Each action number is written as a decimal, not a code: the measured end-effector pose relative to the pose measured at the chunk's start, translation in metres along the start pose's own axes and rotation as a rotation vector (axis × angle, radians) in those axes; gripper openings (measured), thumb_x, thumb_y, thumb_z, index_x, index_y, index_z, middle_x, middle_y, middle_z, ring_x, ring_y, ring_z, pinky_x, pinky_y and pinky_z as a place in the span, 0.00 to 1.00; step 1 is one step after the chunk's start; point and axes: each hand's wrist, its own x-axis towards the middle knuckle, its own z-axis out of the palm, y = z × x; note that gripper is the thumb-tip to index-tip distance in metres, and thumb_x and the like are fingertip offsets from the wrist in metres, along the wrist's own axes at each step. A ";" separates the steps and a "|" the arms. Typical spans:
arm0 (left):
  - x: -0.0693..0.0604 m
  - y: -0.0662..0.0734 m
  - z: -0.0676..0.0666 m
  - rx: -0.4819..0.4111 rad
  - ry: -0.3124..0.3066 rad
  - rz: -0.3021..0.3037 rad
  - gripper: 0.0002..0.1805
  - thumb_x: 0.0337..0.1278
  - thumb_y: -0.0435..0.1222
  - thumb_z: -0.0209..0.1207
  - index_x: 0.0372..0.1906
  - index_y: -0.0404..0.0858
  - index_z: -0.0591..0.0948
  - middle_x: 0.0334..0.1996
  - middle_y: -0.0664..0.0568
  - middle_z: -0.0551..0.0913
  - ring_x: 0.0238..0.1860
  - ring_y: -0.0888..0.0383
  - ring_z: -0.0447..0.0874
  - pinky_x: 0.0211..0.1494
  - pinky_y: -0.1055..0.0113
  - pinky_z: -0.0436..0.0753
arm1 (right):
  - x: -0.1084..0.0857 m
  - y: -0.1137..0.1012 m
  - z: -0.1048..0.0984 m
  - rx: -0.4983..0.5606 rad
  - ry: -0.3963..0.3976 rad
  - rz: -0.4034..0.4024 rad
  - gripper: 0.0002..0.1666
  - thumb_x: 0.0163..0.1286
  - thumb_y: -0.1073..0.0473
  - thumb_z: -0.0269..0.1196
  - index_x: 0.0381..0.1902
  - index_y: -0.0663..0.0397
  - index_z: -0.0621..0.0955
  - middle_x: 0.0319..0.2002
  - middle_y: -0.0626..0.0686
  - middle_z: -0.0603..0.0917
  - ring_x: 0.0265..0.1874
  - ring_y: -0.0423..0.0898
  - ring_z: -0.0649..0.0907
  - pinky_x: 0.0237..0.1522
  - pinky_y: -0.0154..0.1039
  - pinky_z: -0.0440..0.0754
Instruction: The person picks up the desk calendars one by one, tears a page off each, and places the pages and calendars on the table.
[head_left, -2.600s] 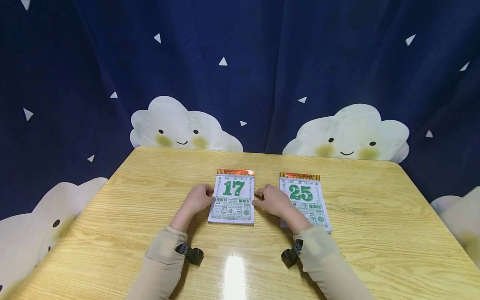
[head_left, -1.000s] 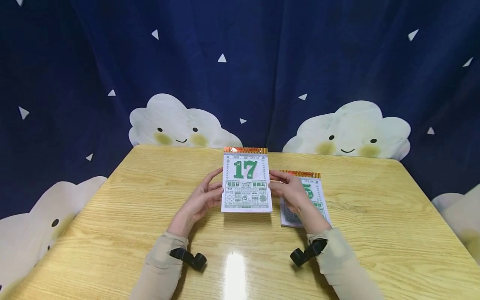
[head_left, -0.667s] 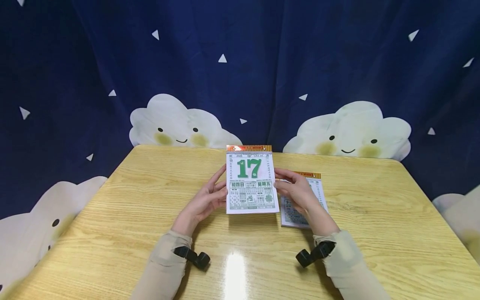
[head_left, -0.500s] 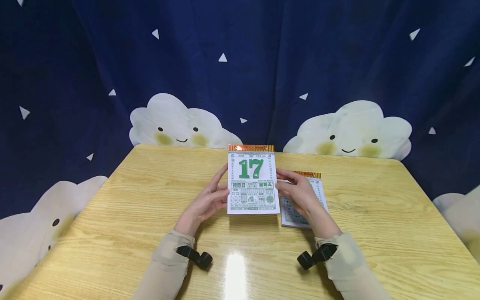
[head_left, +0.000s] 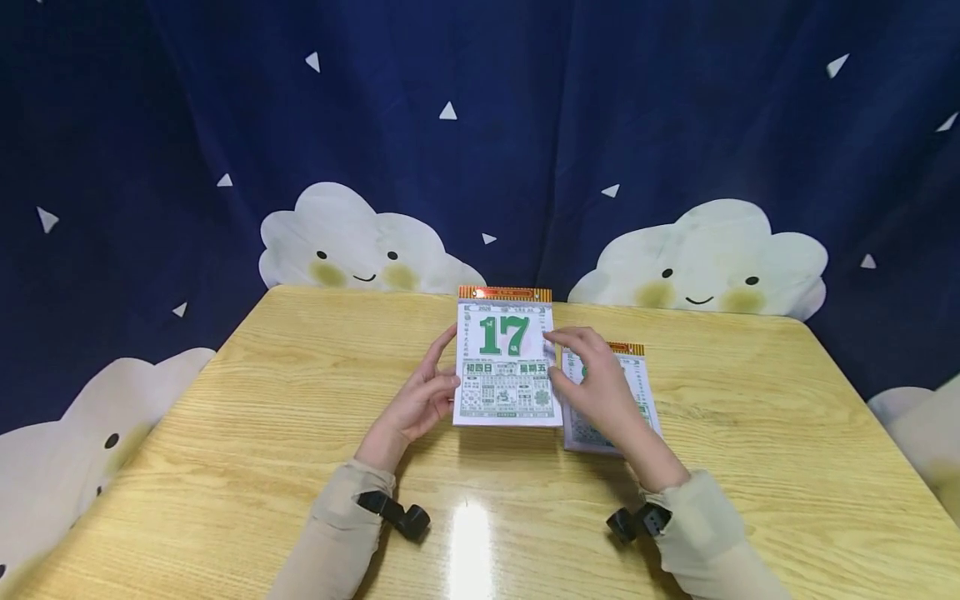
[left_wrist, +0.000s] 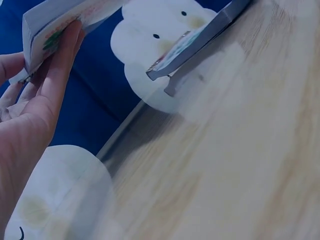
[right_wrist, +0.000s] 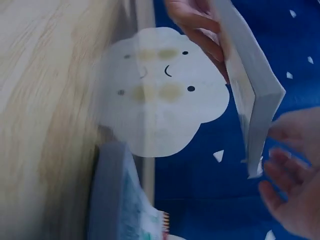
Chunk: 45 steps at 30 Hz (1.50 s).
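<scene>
A tear-off calendar [head_left: 506,392] with a big green 17 and a red-and-gold top strip is held up off the table, its face tilted toward me. My left hand [head_left: 415,402] grips its left edge, thumb at the front and fingers behind. At the right edge, my right hand [head_left: 606,390] has its index finger and thumb close to the pages, loosely bent. In the right wrist view, the fingers of that right hand [right_wrist: 295,175] look free of the pad [right_wrist: 262,100]. Partly hidden behind the right hand, a second calendar [head_left: 643,392] lies on the table.
The wooden table [head_left: 247,433] carries a bright glare patch near its front. Behind it hangs a dark blue curtain [head_left: 420,158] with white triangles and smiling clouds. Black wrist cameras [head_left: 408,518] are strapped to both sleeves.
The 17 calendar has been lifted from the table and moved slightly right. Most recently, my right hand has loosened from its right edge; the left hand still holds it.
</scene>
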 end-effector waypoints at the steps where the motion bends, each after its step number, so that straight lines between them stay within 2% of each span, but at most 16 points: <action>1: 0.000 0.001 0.001 -0.001 -0.002 -0.001 0.41 0.58 0.19 0.35 0.71 0.55 0.44 0.48 0.44 0.78 0.40 0.53 0.82 0.43 0.61 0.82 | 0.000 -0.003 0.000 -0.080 0.005 -0.087 0.20 0.56 0.64 0.63 0.49 0.53 0.79 0.49 0.52 0.77 0.50 0.50 0.75 0.53 0.48 0.72; 3: 0.000 0.001 0.002 -0.001 -0.011 -0.004 0.41 0.59 0.19 0.35 0.71 0.55 0.44 0.48 0.44 0.78 0.41 0.53 0.82 0.44 0.60 0.81 | -0.001 -0.009 0.000 -0.167 -0.022 -0.218 0.15 0.56 0.62 0.64 0.44 0.52 0.82 0.46 0.50 0.79 0.49 0.48 0.75 0.53 0.46 0.71; 6: 0.000 0.001 0.002 -0.007 -0.028 -0.006 0.41 0.58 0.19 0.36 0.71 0.55 0.44 0.48 0.44 0.78 0.41 0.53 0.82 0.45 0.60 0.81 | -0.002 -0.014 0.002 -0.197 -0.120 -0.320 0.13 0.55 0.55 0.66 0.40 0.48 0.83 0.42 0.45 0.80 0.46 0.45 0.76 0.52 0.45 0.71; 10: 0.001 -0.001 0.001 -0.019 -0.051 -0.007 0.42 0.58 0.19 0.36 0.72 0.54 0.42 0.48 0.43 0.78 0.40 0.52 0.83 0.46 0.60 0.81 | -0.003 -0.015 0.005 -0.231 -0.220 -0.379 0.22 0.49 0.41 0.68 0.40 0.43 0.84 0.42 0.42 0.80 0.45 0.42 0.74 0.54 0.43 0.68; 12: 0.001 -0.003 0.000 -0.028 -0.060 -0.007 0.42 0.58 0.19 0.36 0.72 0.53 0.41 0.48 0.43 0.78 0.40 0.52 0.83 0.46 0.60 0.81 | -0.004 -0.015 0.005 -0.259 -0.239 -0.393 0.26 0.45 0.35 0.67 0.39 0.41 0.84 0.42 0.42 0.80 0.46 0.42 0.74 0.56 0.44 0.66; 14: 0.001 -0.004 -0.001 -0.033 -0.065 -0.005 0.42 0.58 0.19 0.36 0.72 0.53 0.40 0.48 0.43 0.78 0.40 0.53 0.83 0.46 0.60 0.81 | -0.005 -0.017 0.005 -0.279 -0.253 -0.393 0.26 0.44 0.33 0.67 0.38 0.39 0.84 0.42 0.42 0.79 0.46 0.42 0.73 0.57 0.44 0.65; 16: 0.001 -0.005 -0.002 -0.044 -0.064 -0.006 0.42 0.58 0.19 0.36 0.72 0.54 0.40 0.49 0.43 0.77 0.40 0.53 0.83 0.46 0.60 0.81 | -0.006 -0.018 0.005 -0.280 -0.267 -0.391 0.23 0.45 0.34 0.67 0.36 0.37 0.84 0.42 0.41 0.79 0.47 0.41 0.73 0.55 0.44 0.66; 19: 0.001 -0.005 -0.002 -0.065 -0.066 -0.004 0.42 0.58 0.18 0.34 0.72 0.54 0.40 0.50 0.42 0.76 0.41 0.52 0.82 0.46 0.60 0.81 | -0.007 -0.022 0.005 -0.268 -0.282 -0.402 0.13 0.50 0.42 0.67 0.33 0.36 0.85 0.41 0.40 0.79 0.45 0.40 0.73 0.51 0.42 0.67; 24: 0.000 -0.006 -0.004 -0.090 -0.079 -0.002 0.42 0.59 0.17 0.32 0.71 0.55 0.40 0.51 0.40 0.74 0.42 0.51 0.81 0.46 0.60 0.81 | -0.009 -0.028 0.009 -0.265 -0.270 -0.424 0.04 0.55 0.52 0.65 0.28 0.39 0.86 0.33 0.37 0.81 0.40 0.38 0.76 0.47 0.38 0.71; 31: 0.001 -0.010 -0.006 -0.081 -0.116 0.005 0.42 0.60 0.20 0.38 0.71 0.57 0.41 0.53 0.42 0.74 0.45 0.50 0.81 0.50 0.56 0.79 | -0.011 -0.033 0.011 -0.249 -0.228 -0.354 0.02 0.52 0.53 0.68 0.23 0.39 0.84 0.26 0.35 0.80 0.32 0.35 0.78 0.42 0.36 0.74; 34: 0.001 -0.010 -0.007 -0.084 -0.117 0.008 0.42 0.60 0.20 0.38 0.71 0.57 0.41 0.54 0.42 0.73 0.44 0.50 0.81 0.50 0.57 0.79 | -0.009 -0.035 0.008 -0.183 -0.231 -0.301 0.04 0.50 0.53 0.70 0.22 0.39 0.83 0.25 0.35 0.80 0.29 0.33 0.77 0.38 0.34 0.75; 40: 0.000 -0.009 -0.006 -0.072 -0.108 -0.001 0.41 0.61 0.22 0.39 0.71 0.57 0.42 0.57 0.41 0.69 0.47 0.50 0.80 0.52 0.56 0.78 | -0.005 -0.037 0.002 0.033 -0.234 -0.160 0.05 0.49 0.53 0.70 0.22 0.38 0.82 0.24 0.35 0.79 0.23 0.33 0.74 0.26 0.29 0.74; 45: 0.000 -0.008 -0.006 -0.060 -0.096 -0.007 0.41 0.61 0.21 0.37 0.71 0.57 0.42 0.55 0.43 0.73 0.47 0.49 0.80 0.52 0.55 0.78 | -0.002 -0.038 -0.003 0.122 -0.195 -0.056 0.04 0.52 0.56 0.68 0.24 0.41 0.82 0.25 0.38 0.81 0.24 0.36 0.76 0.27 0.31 0.77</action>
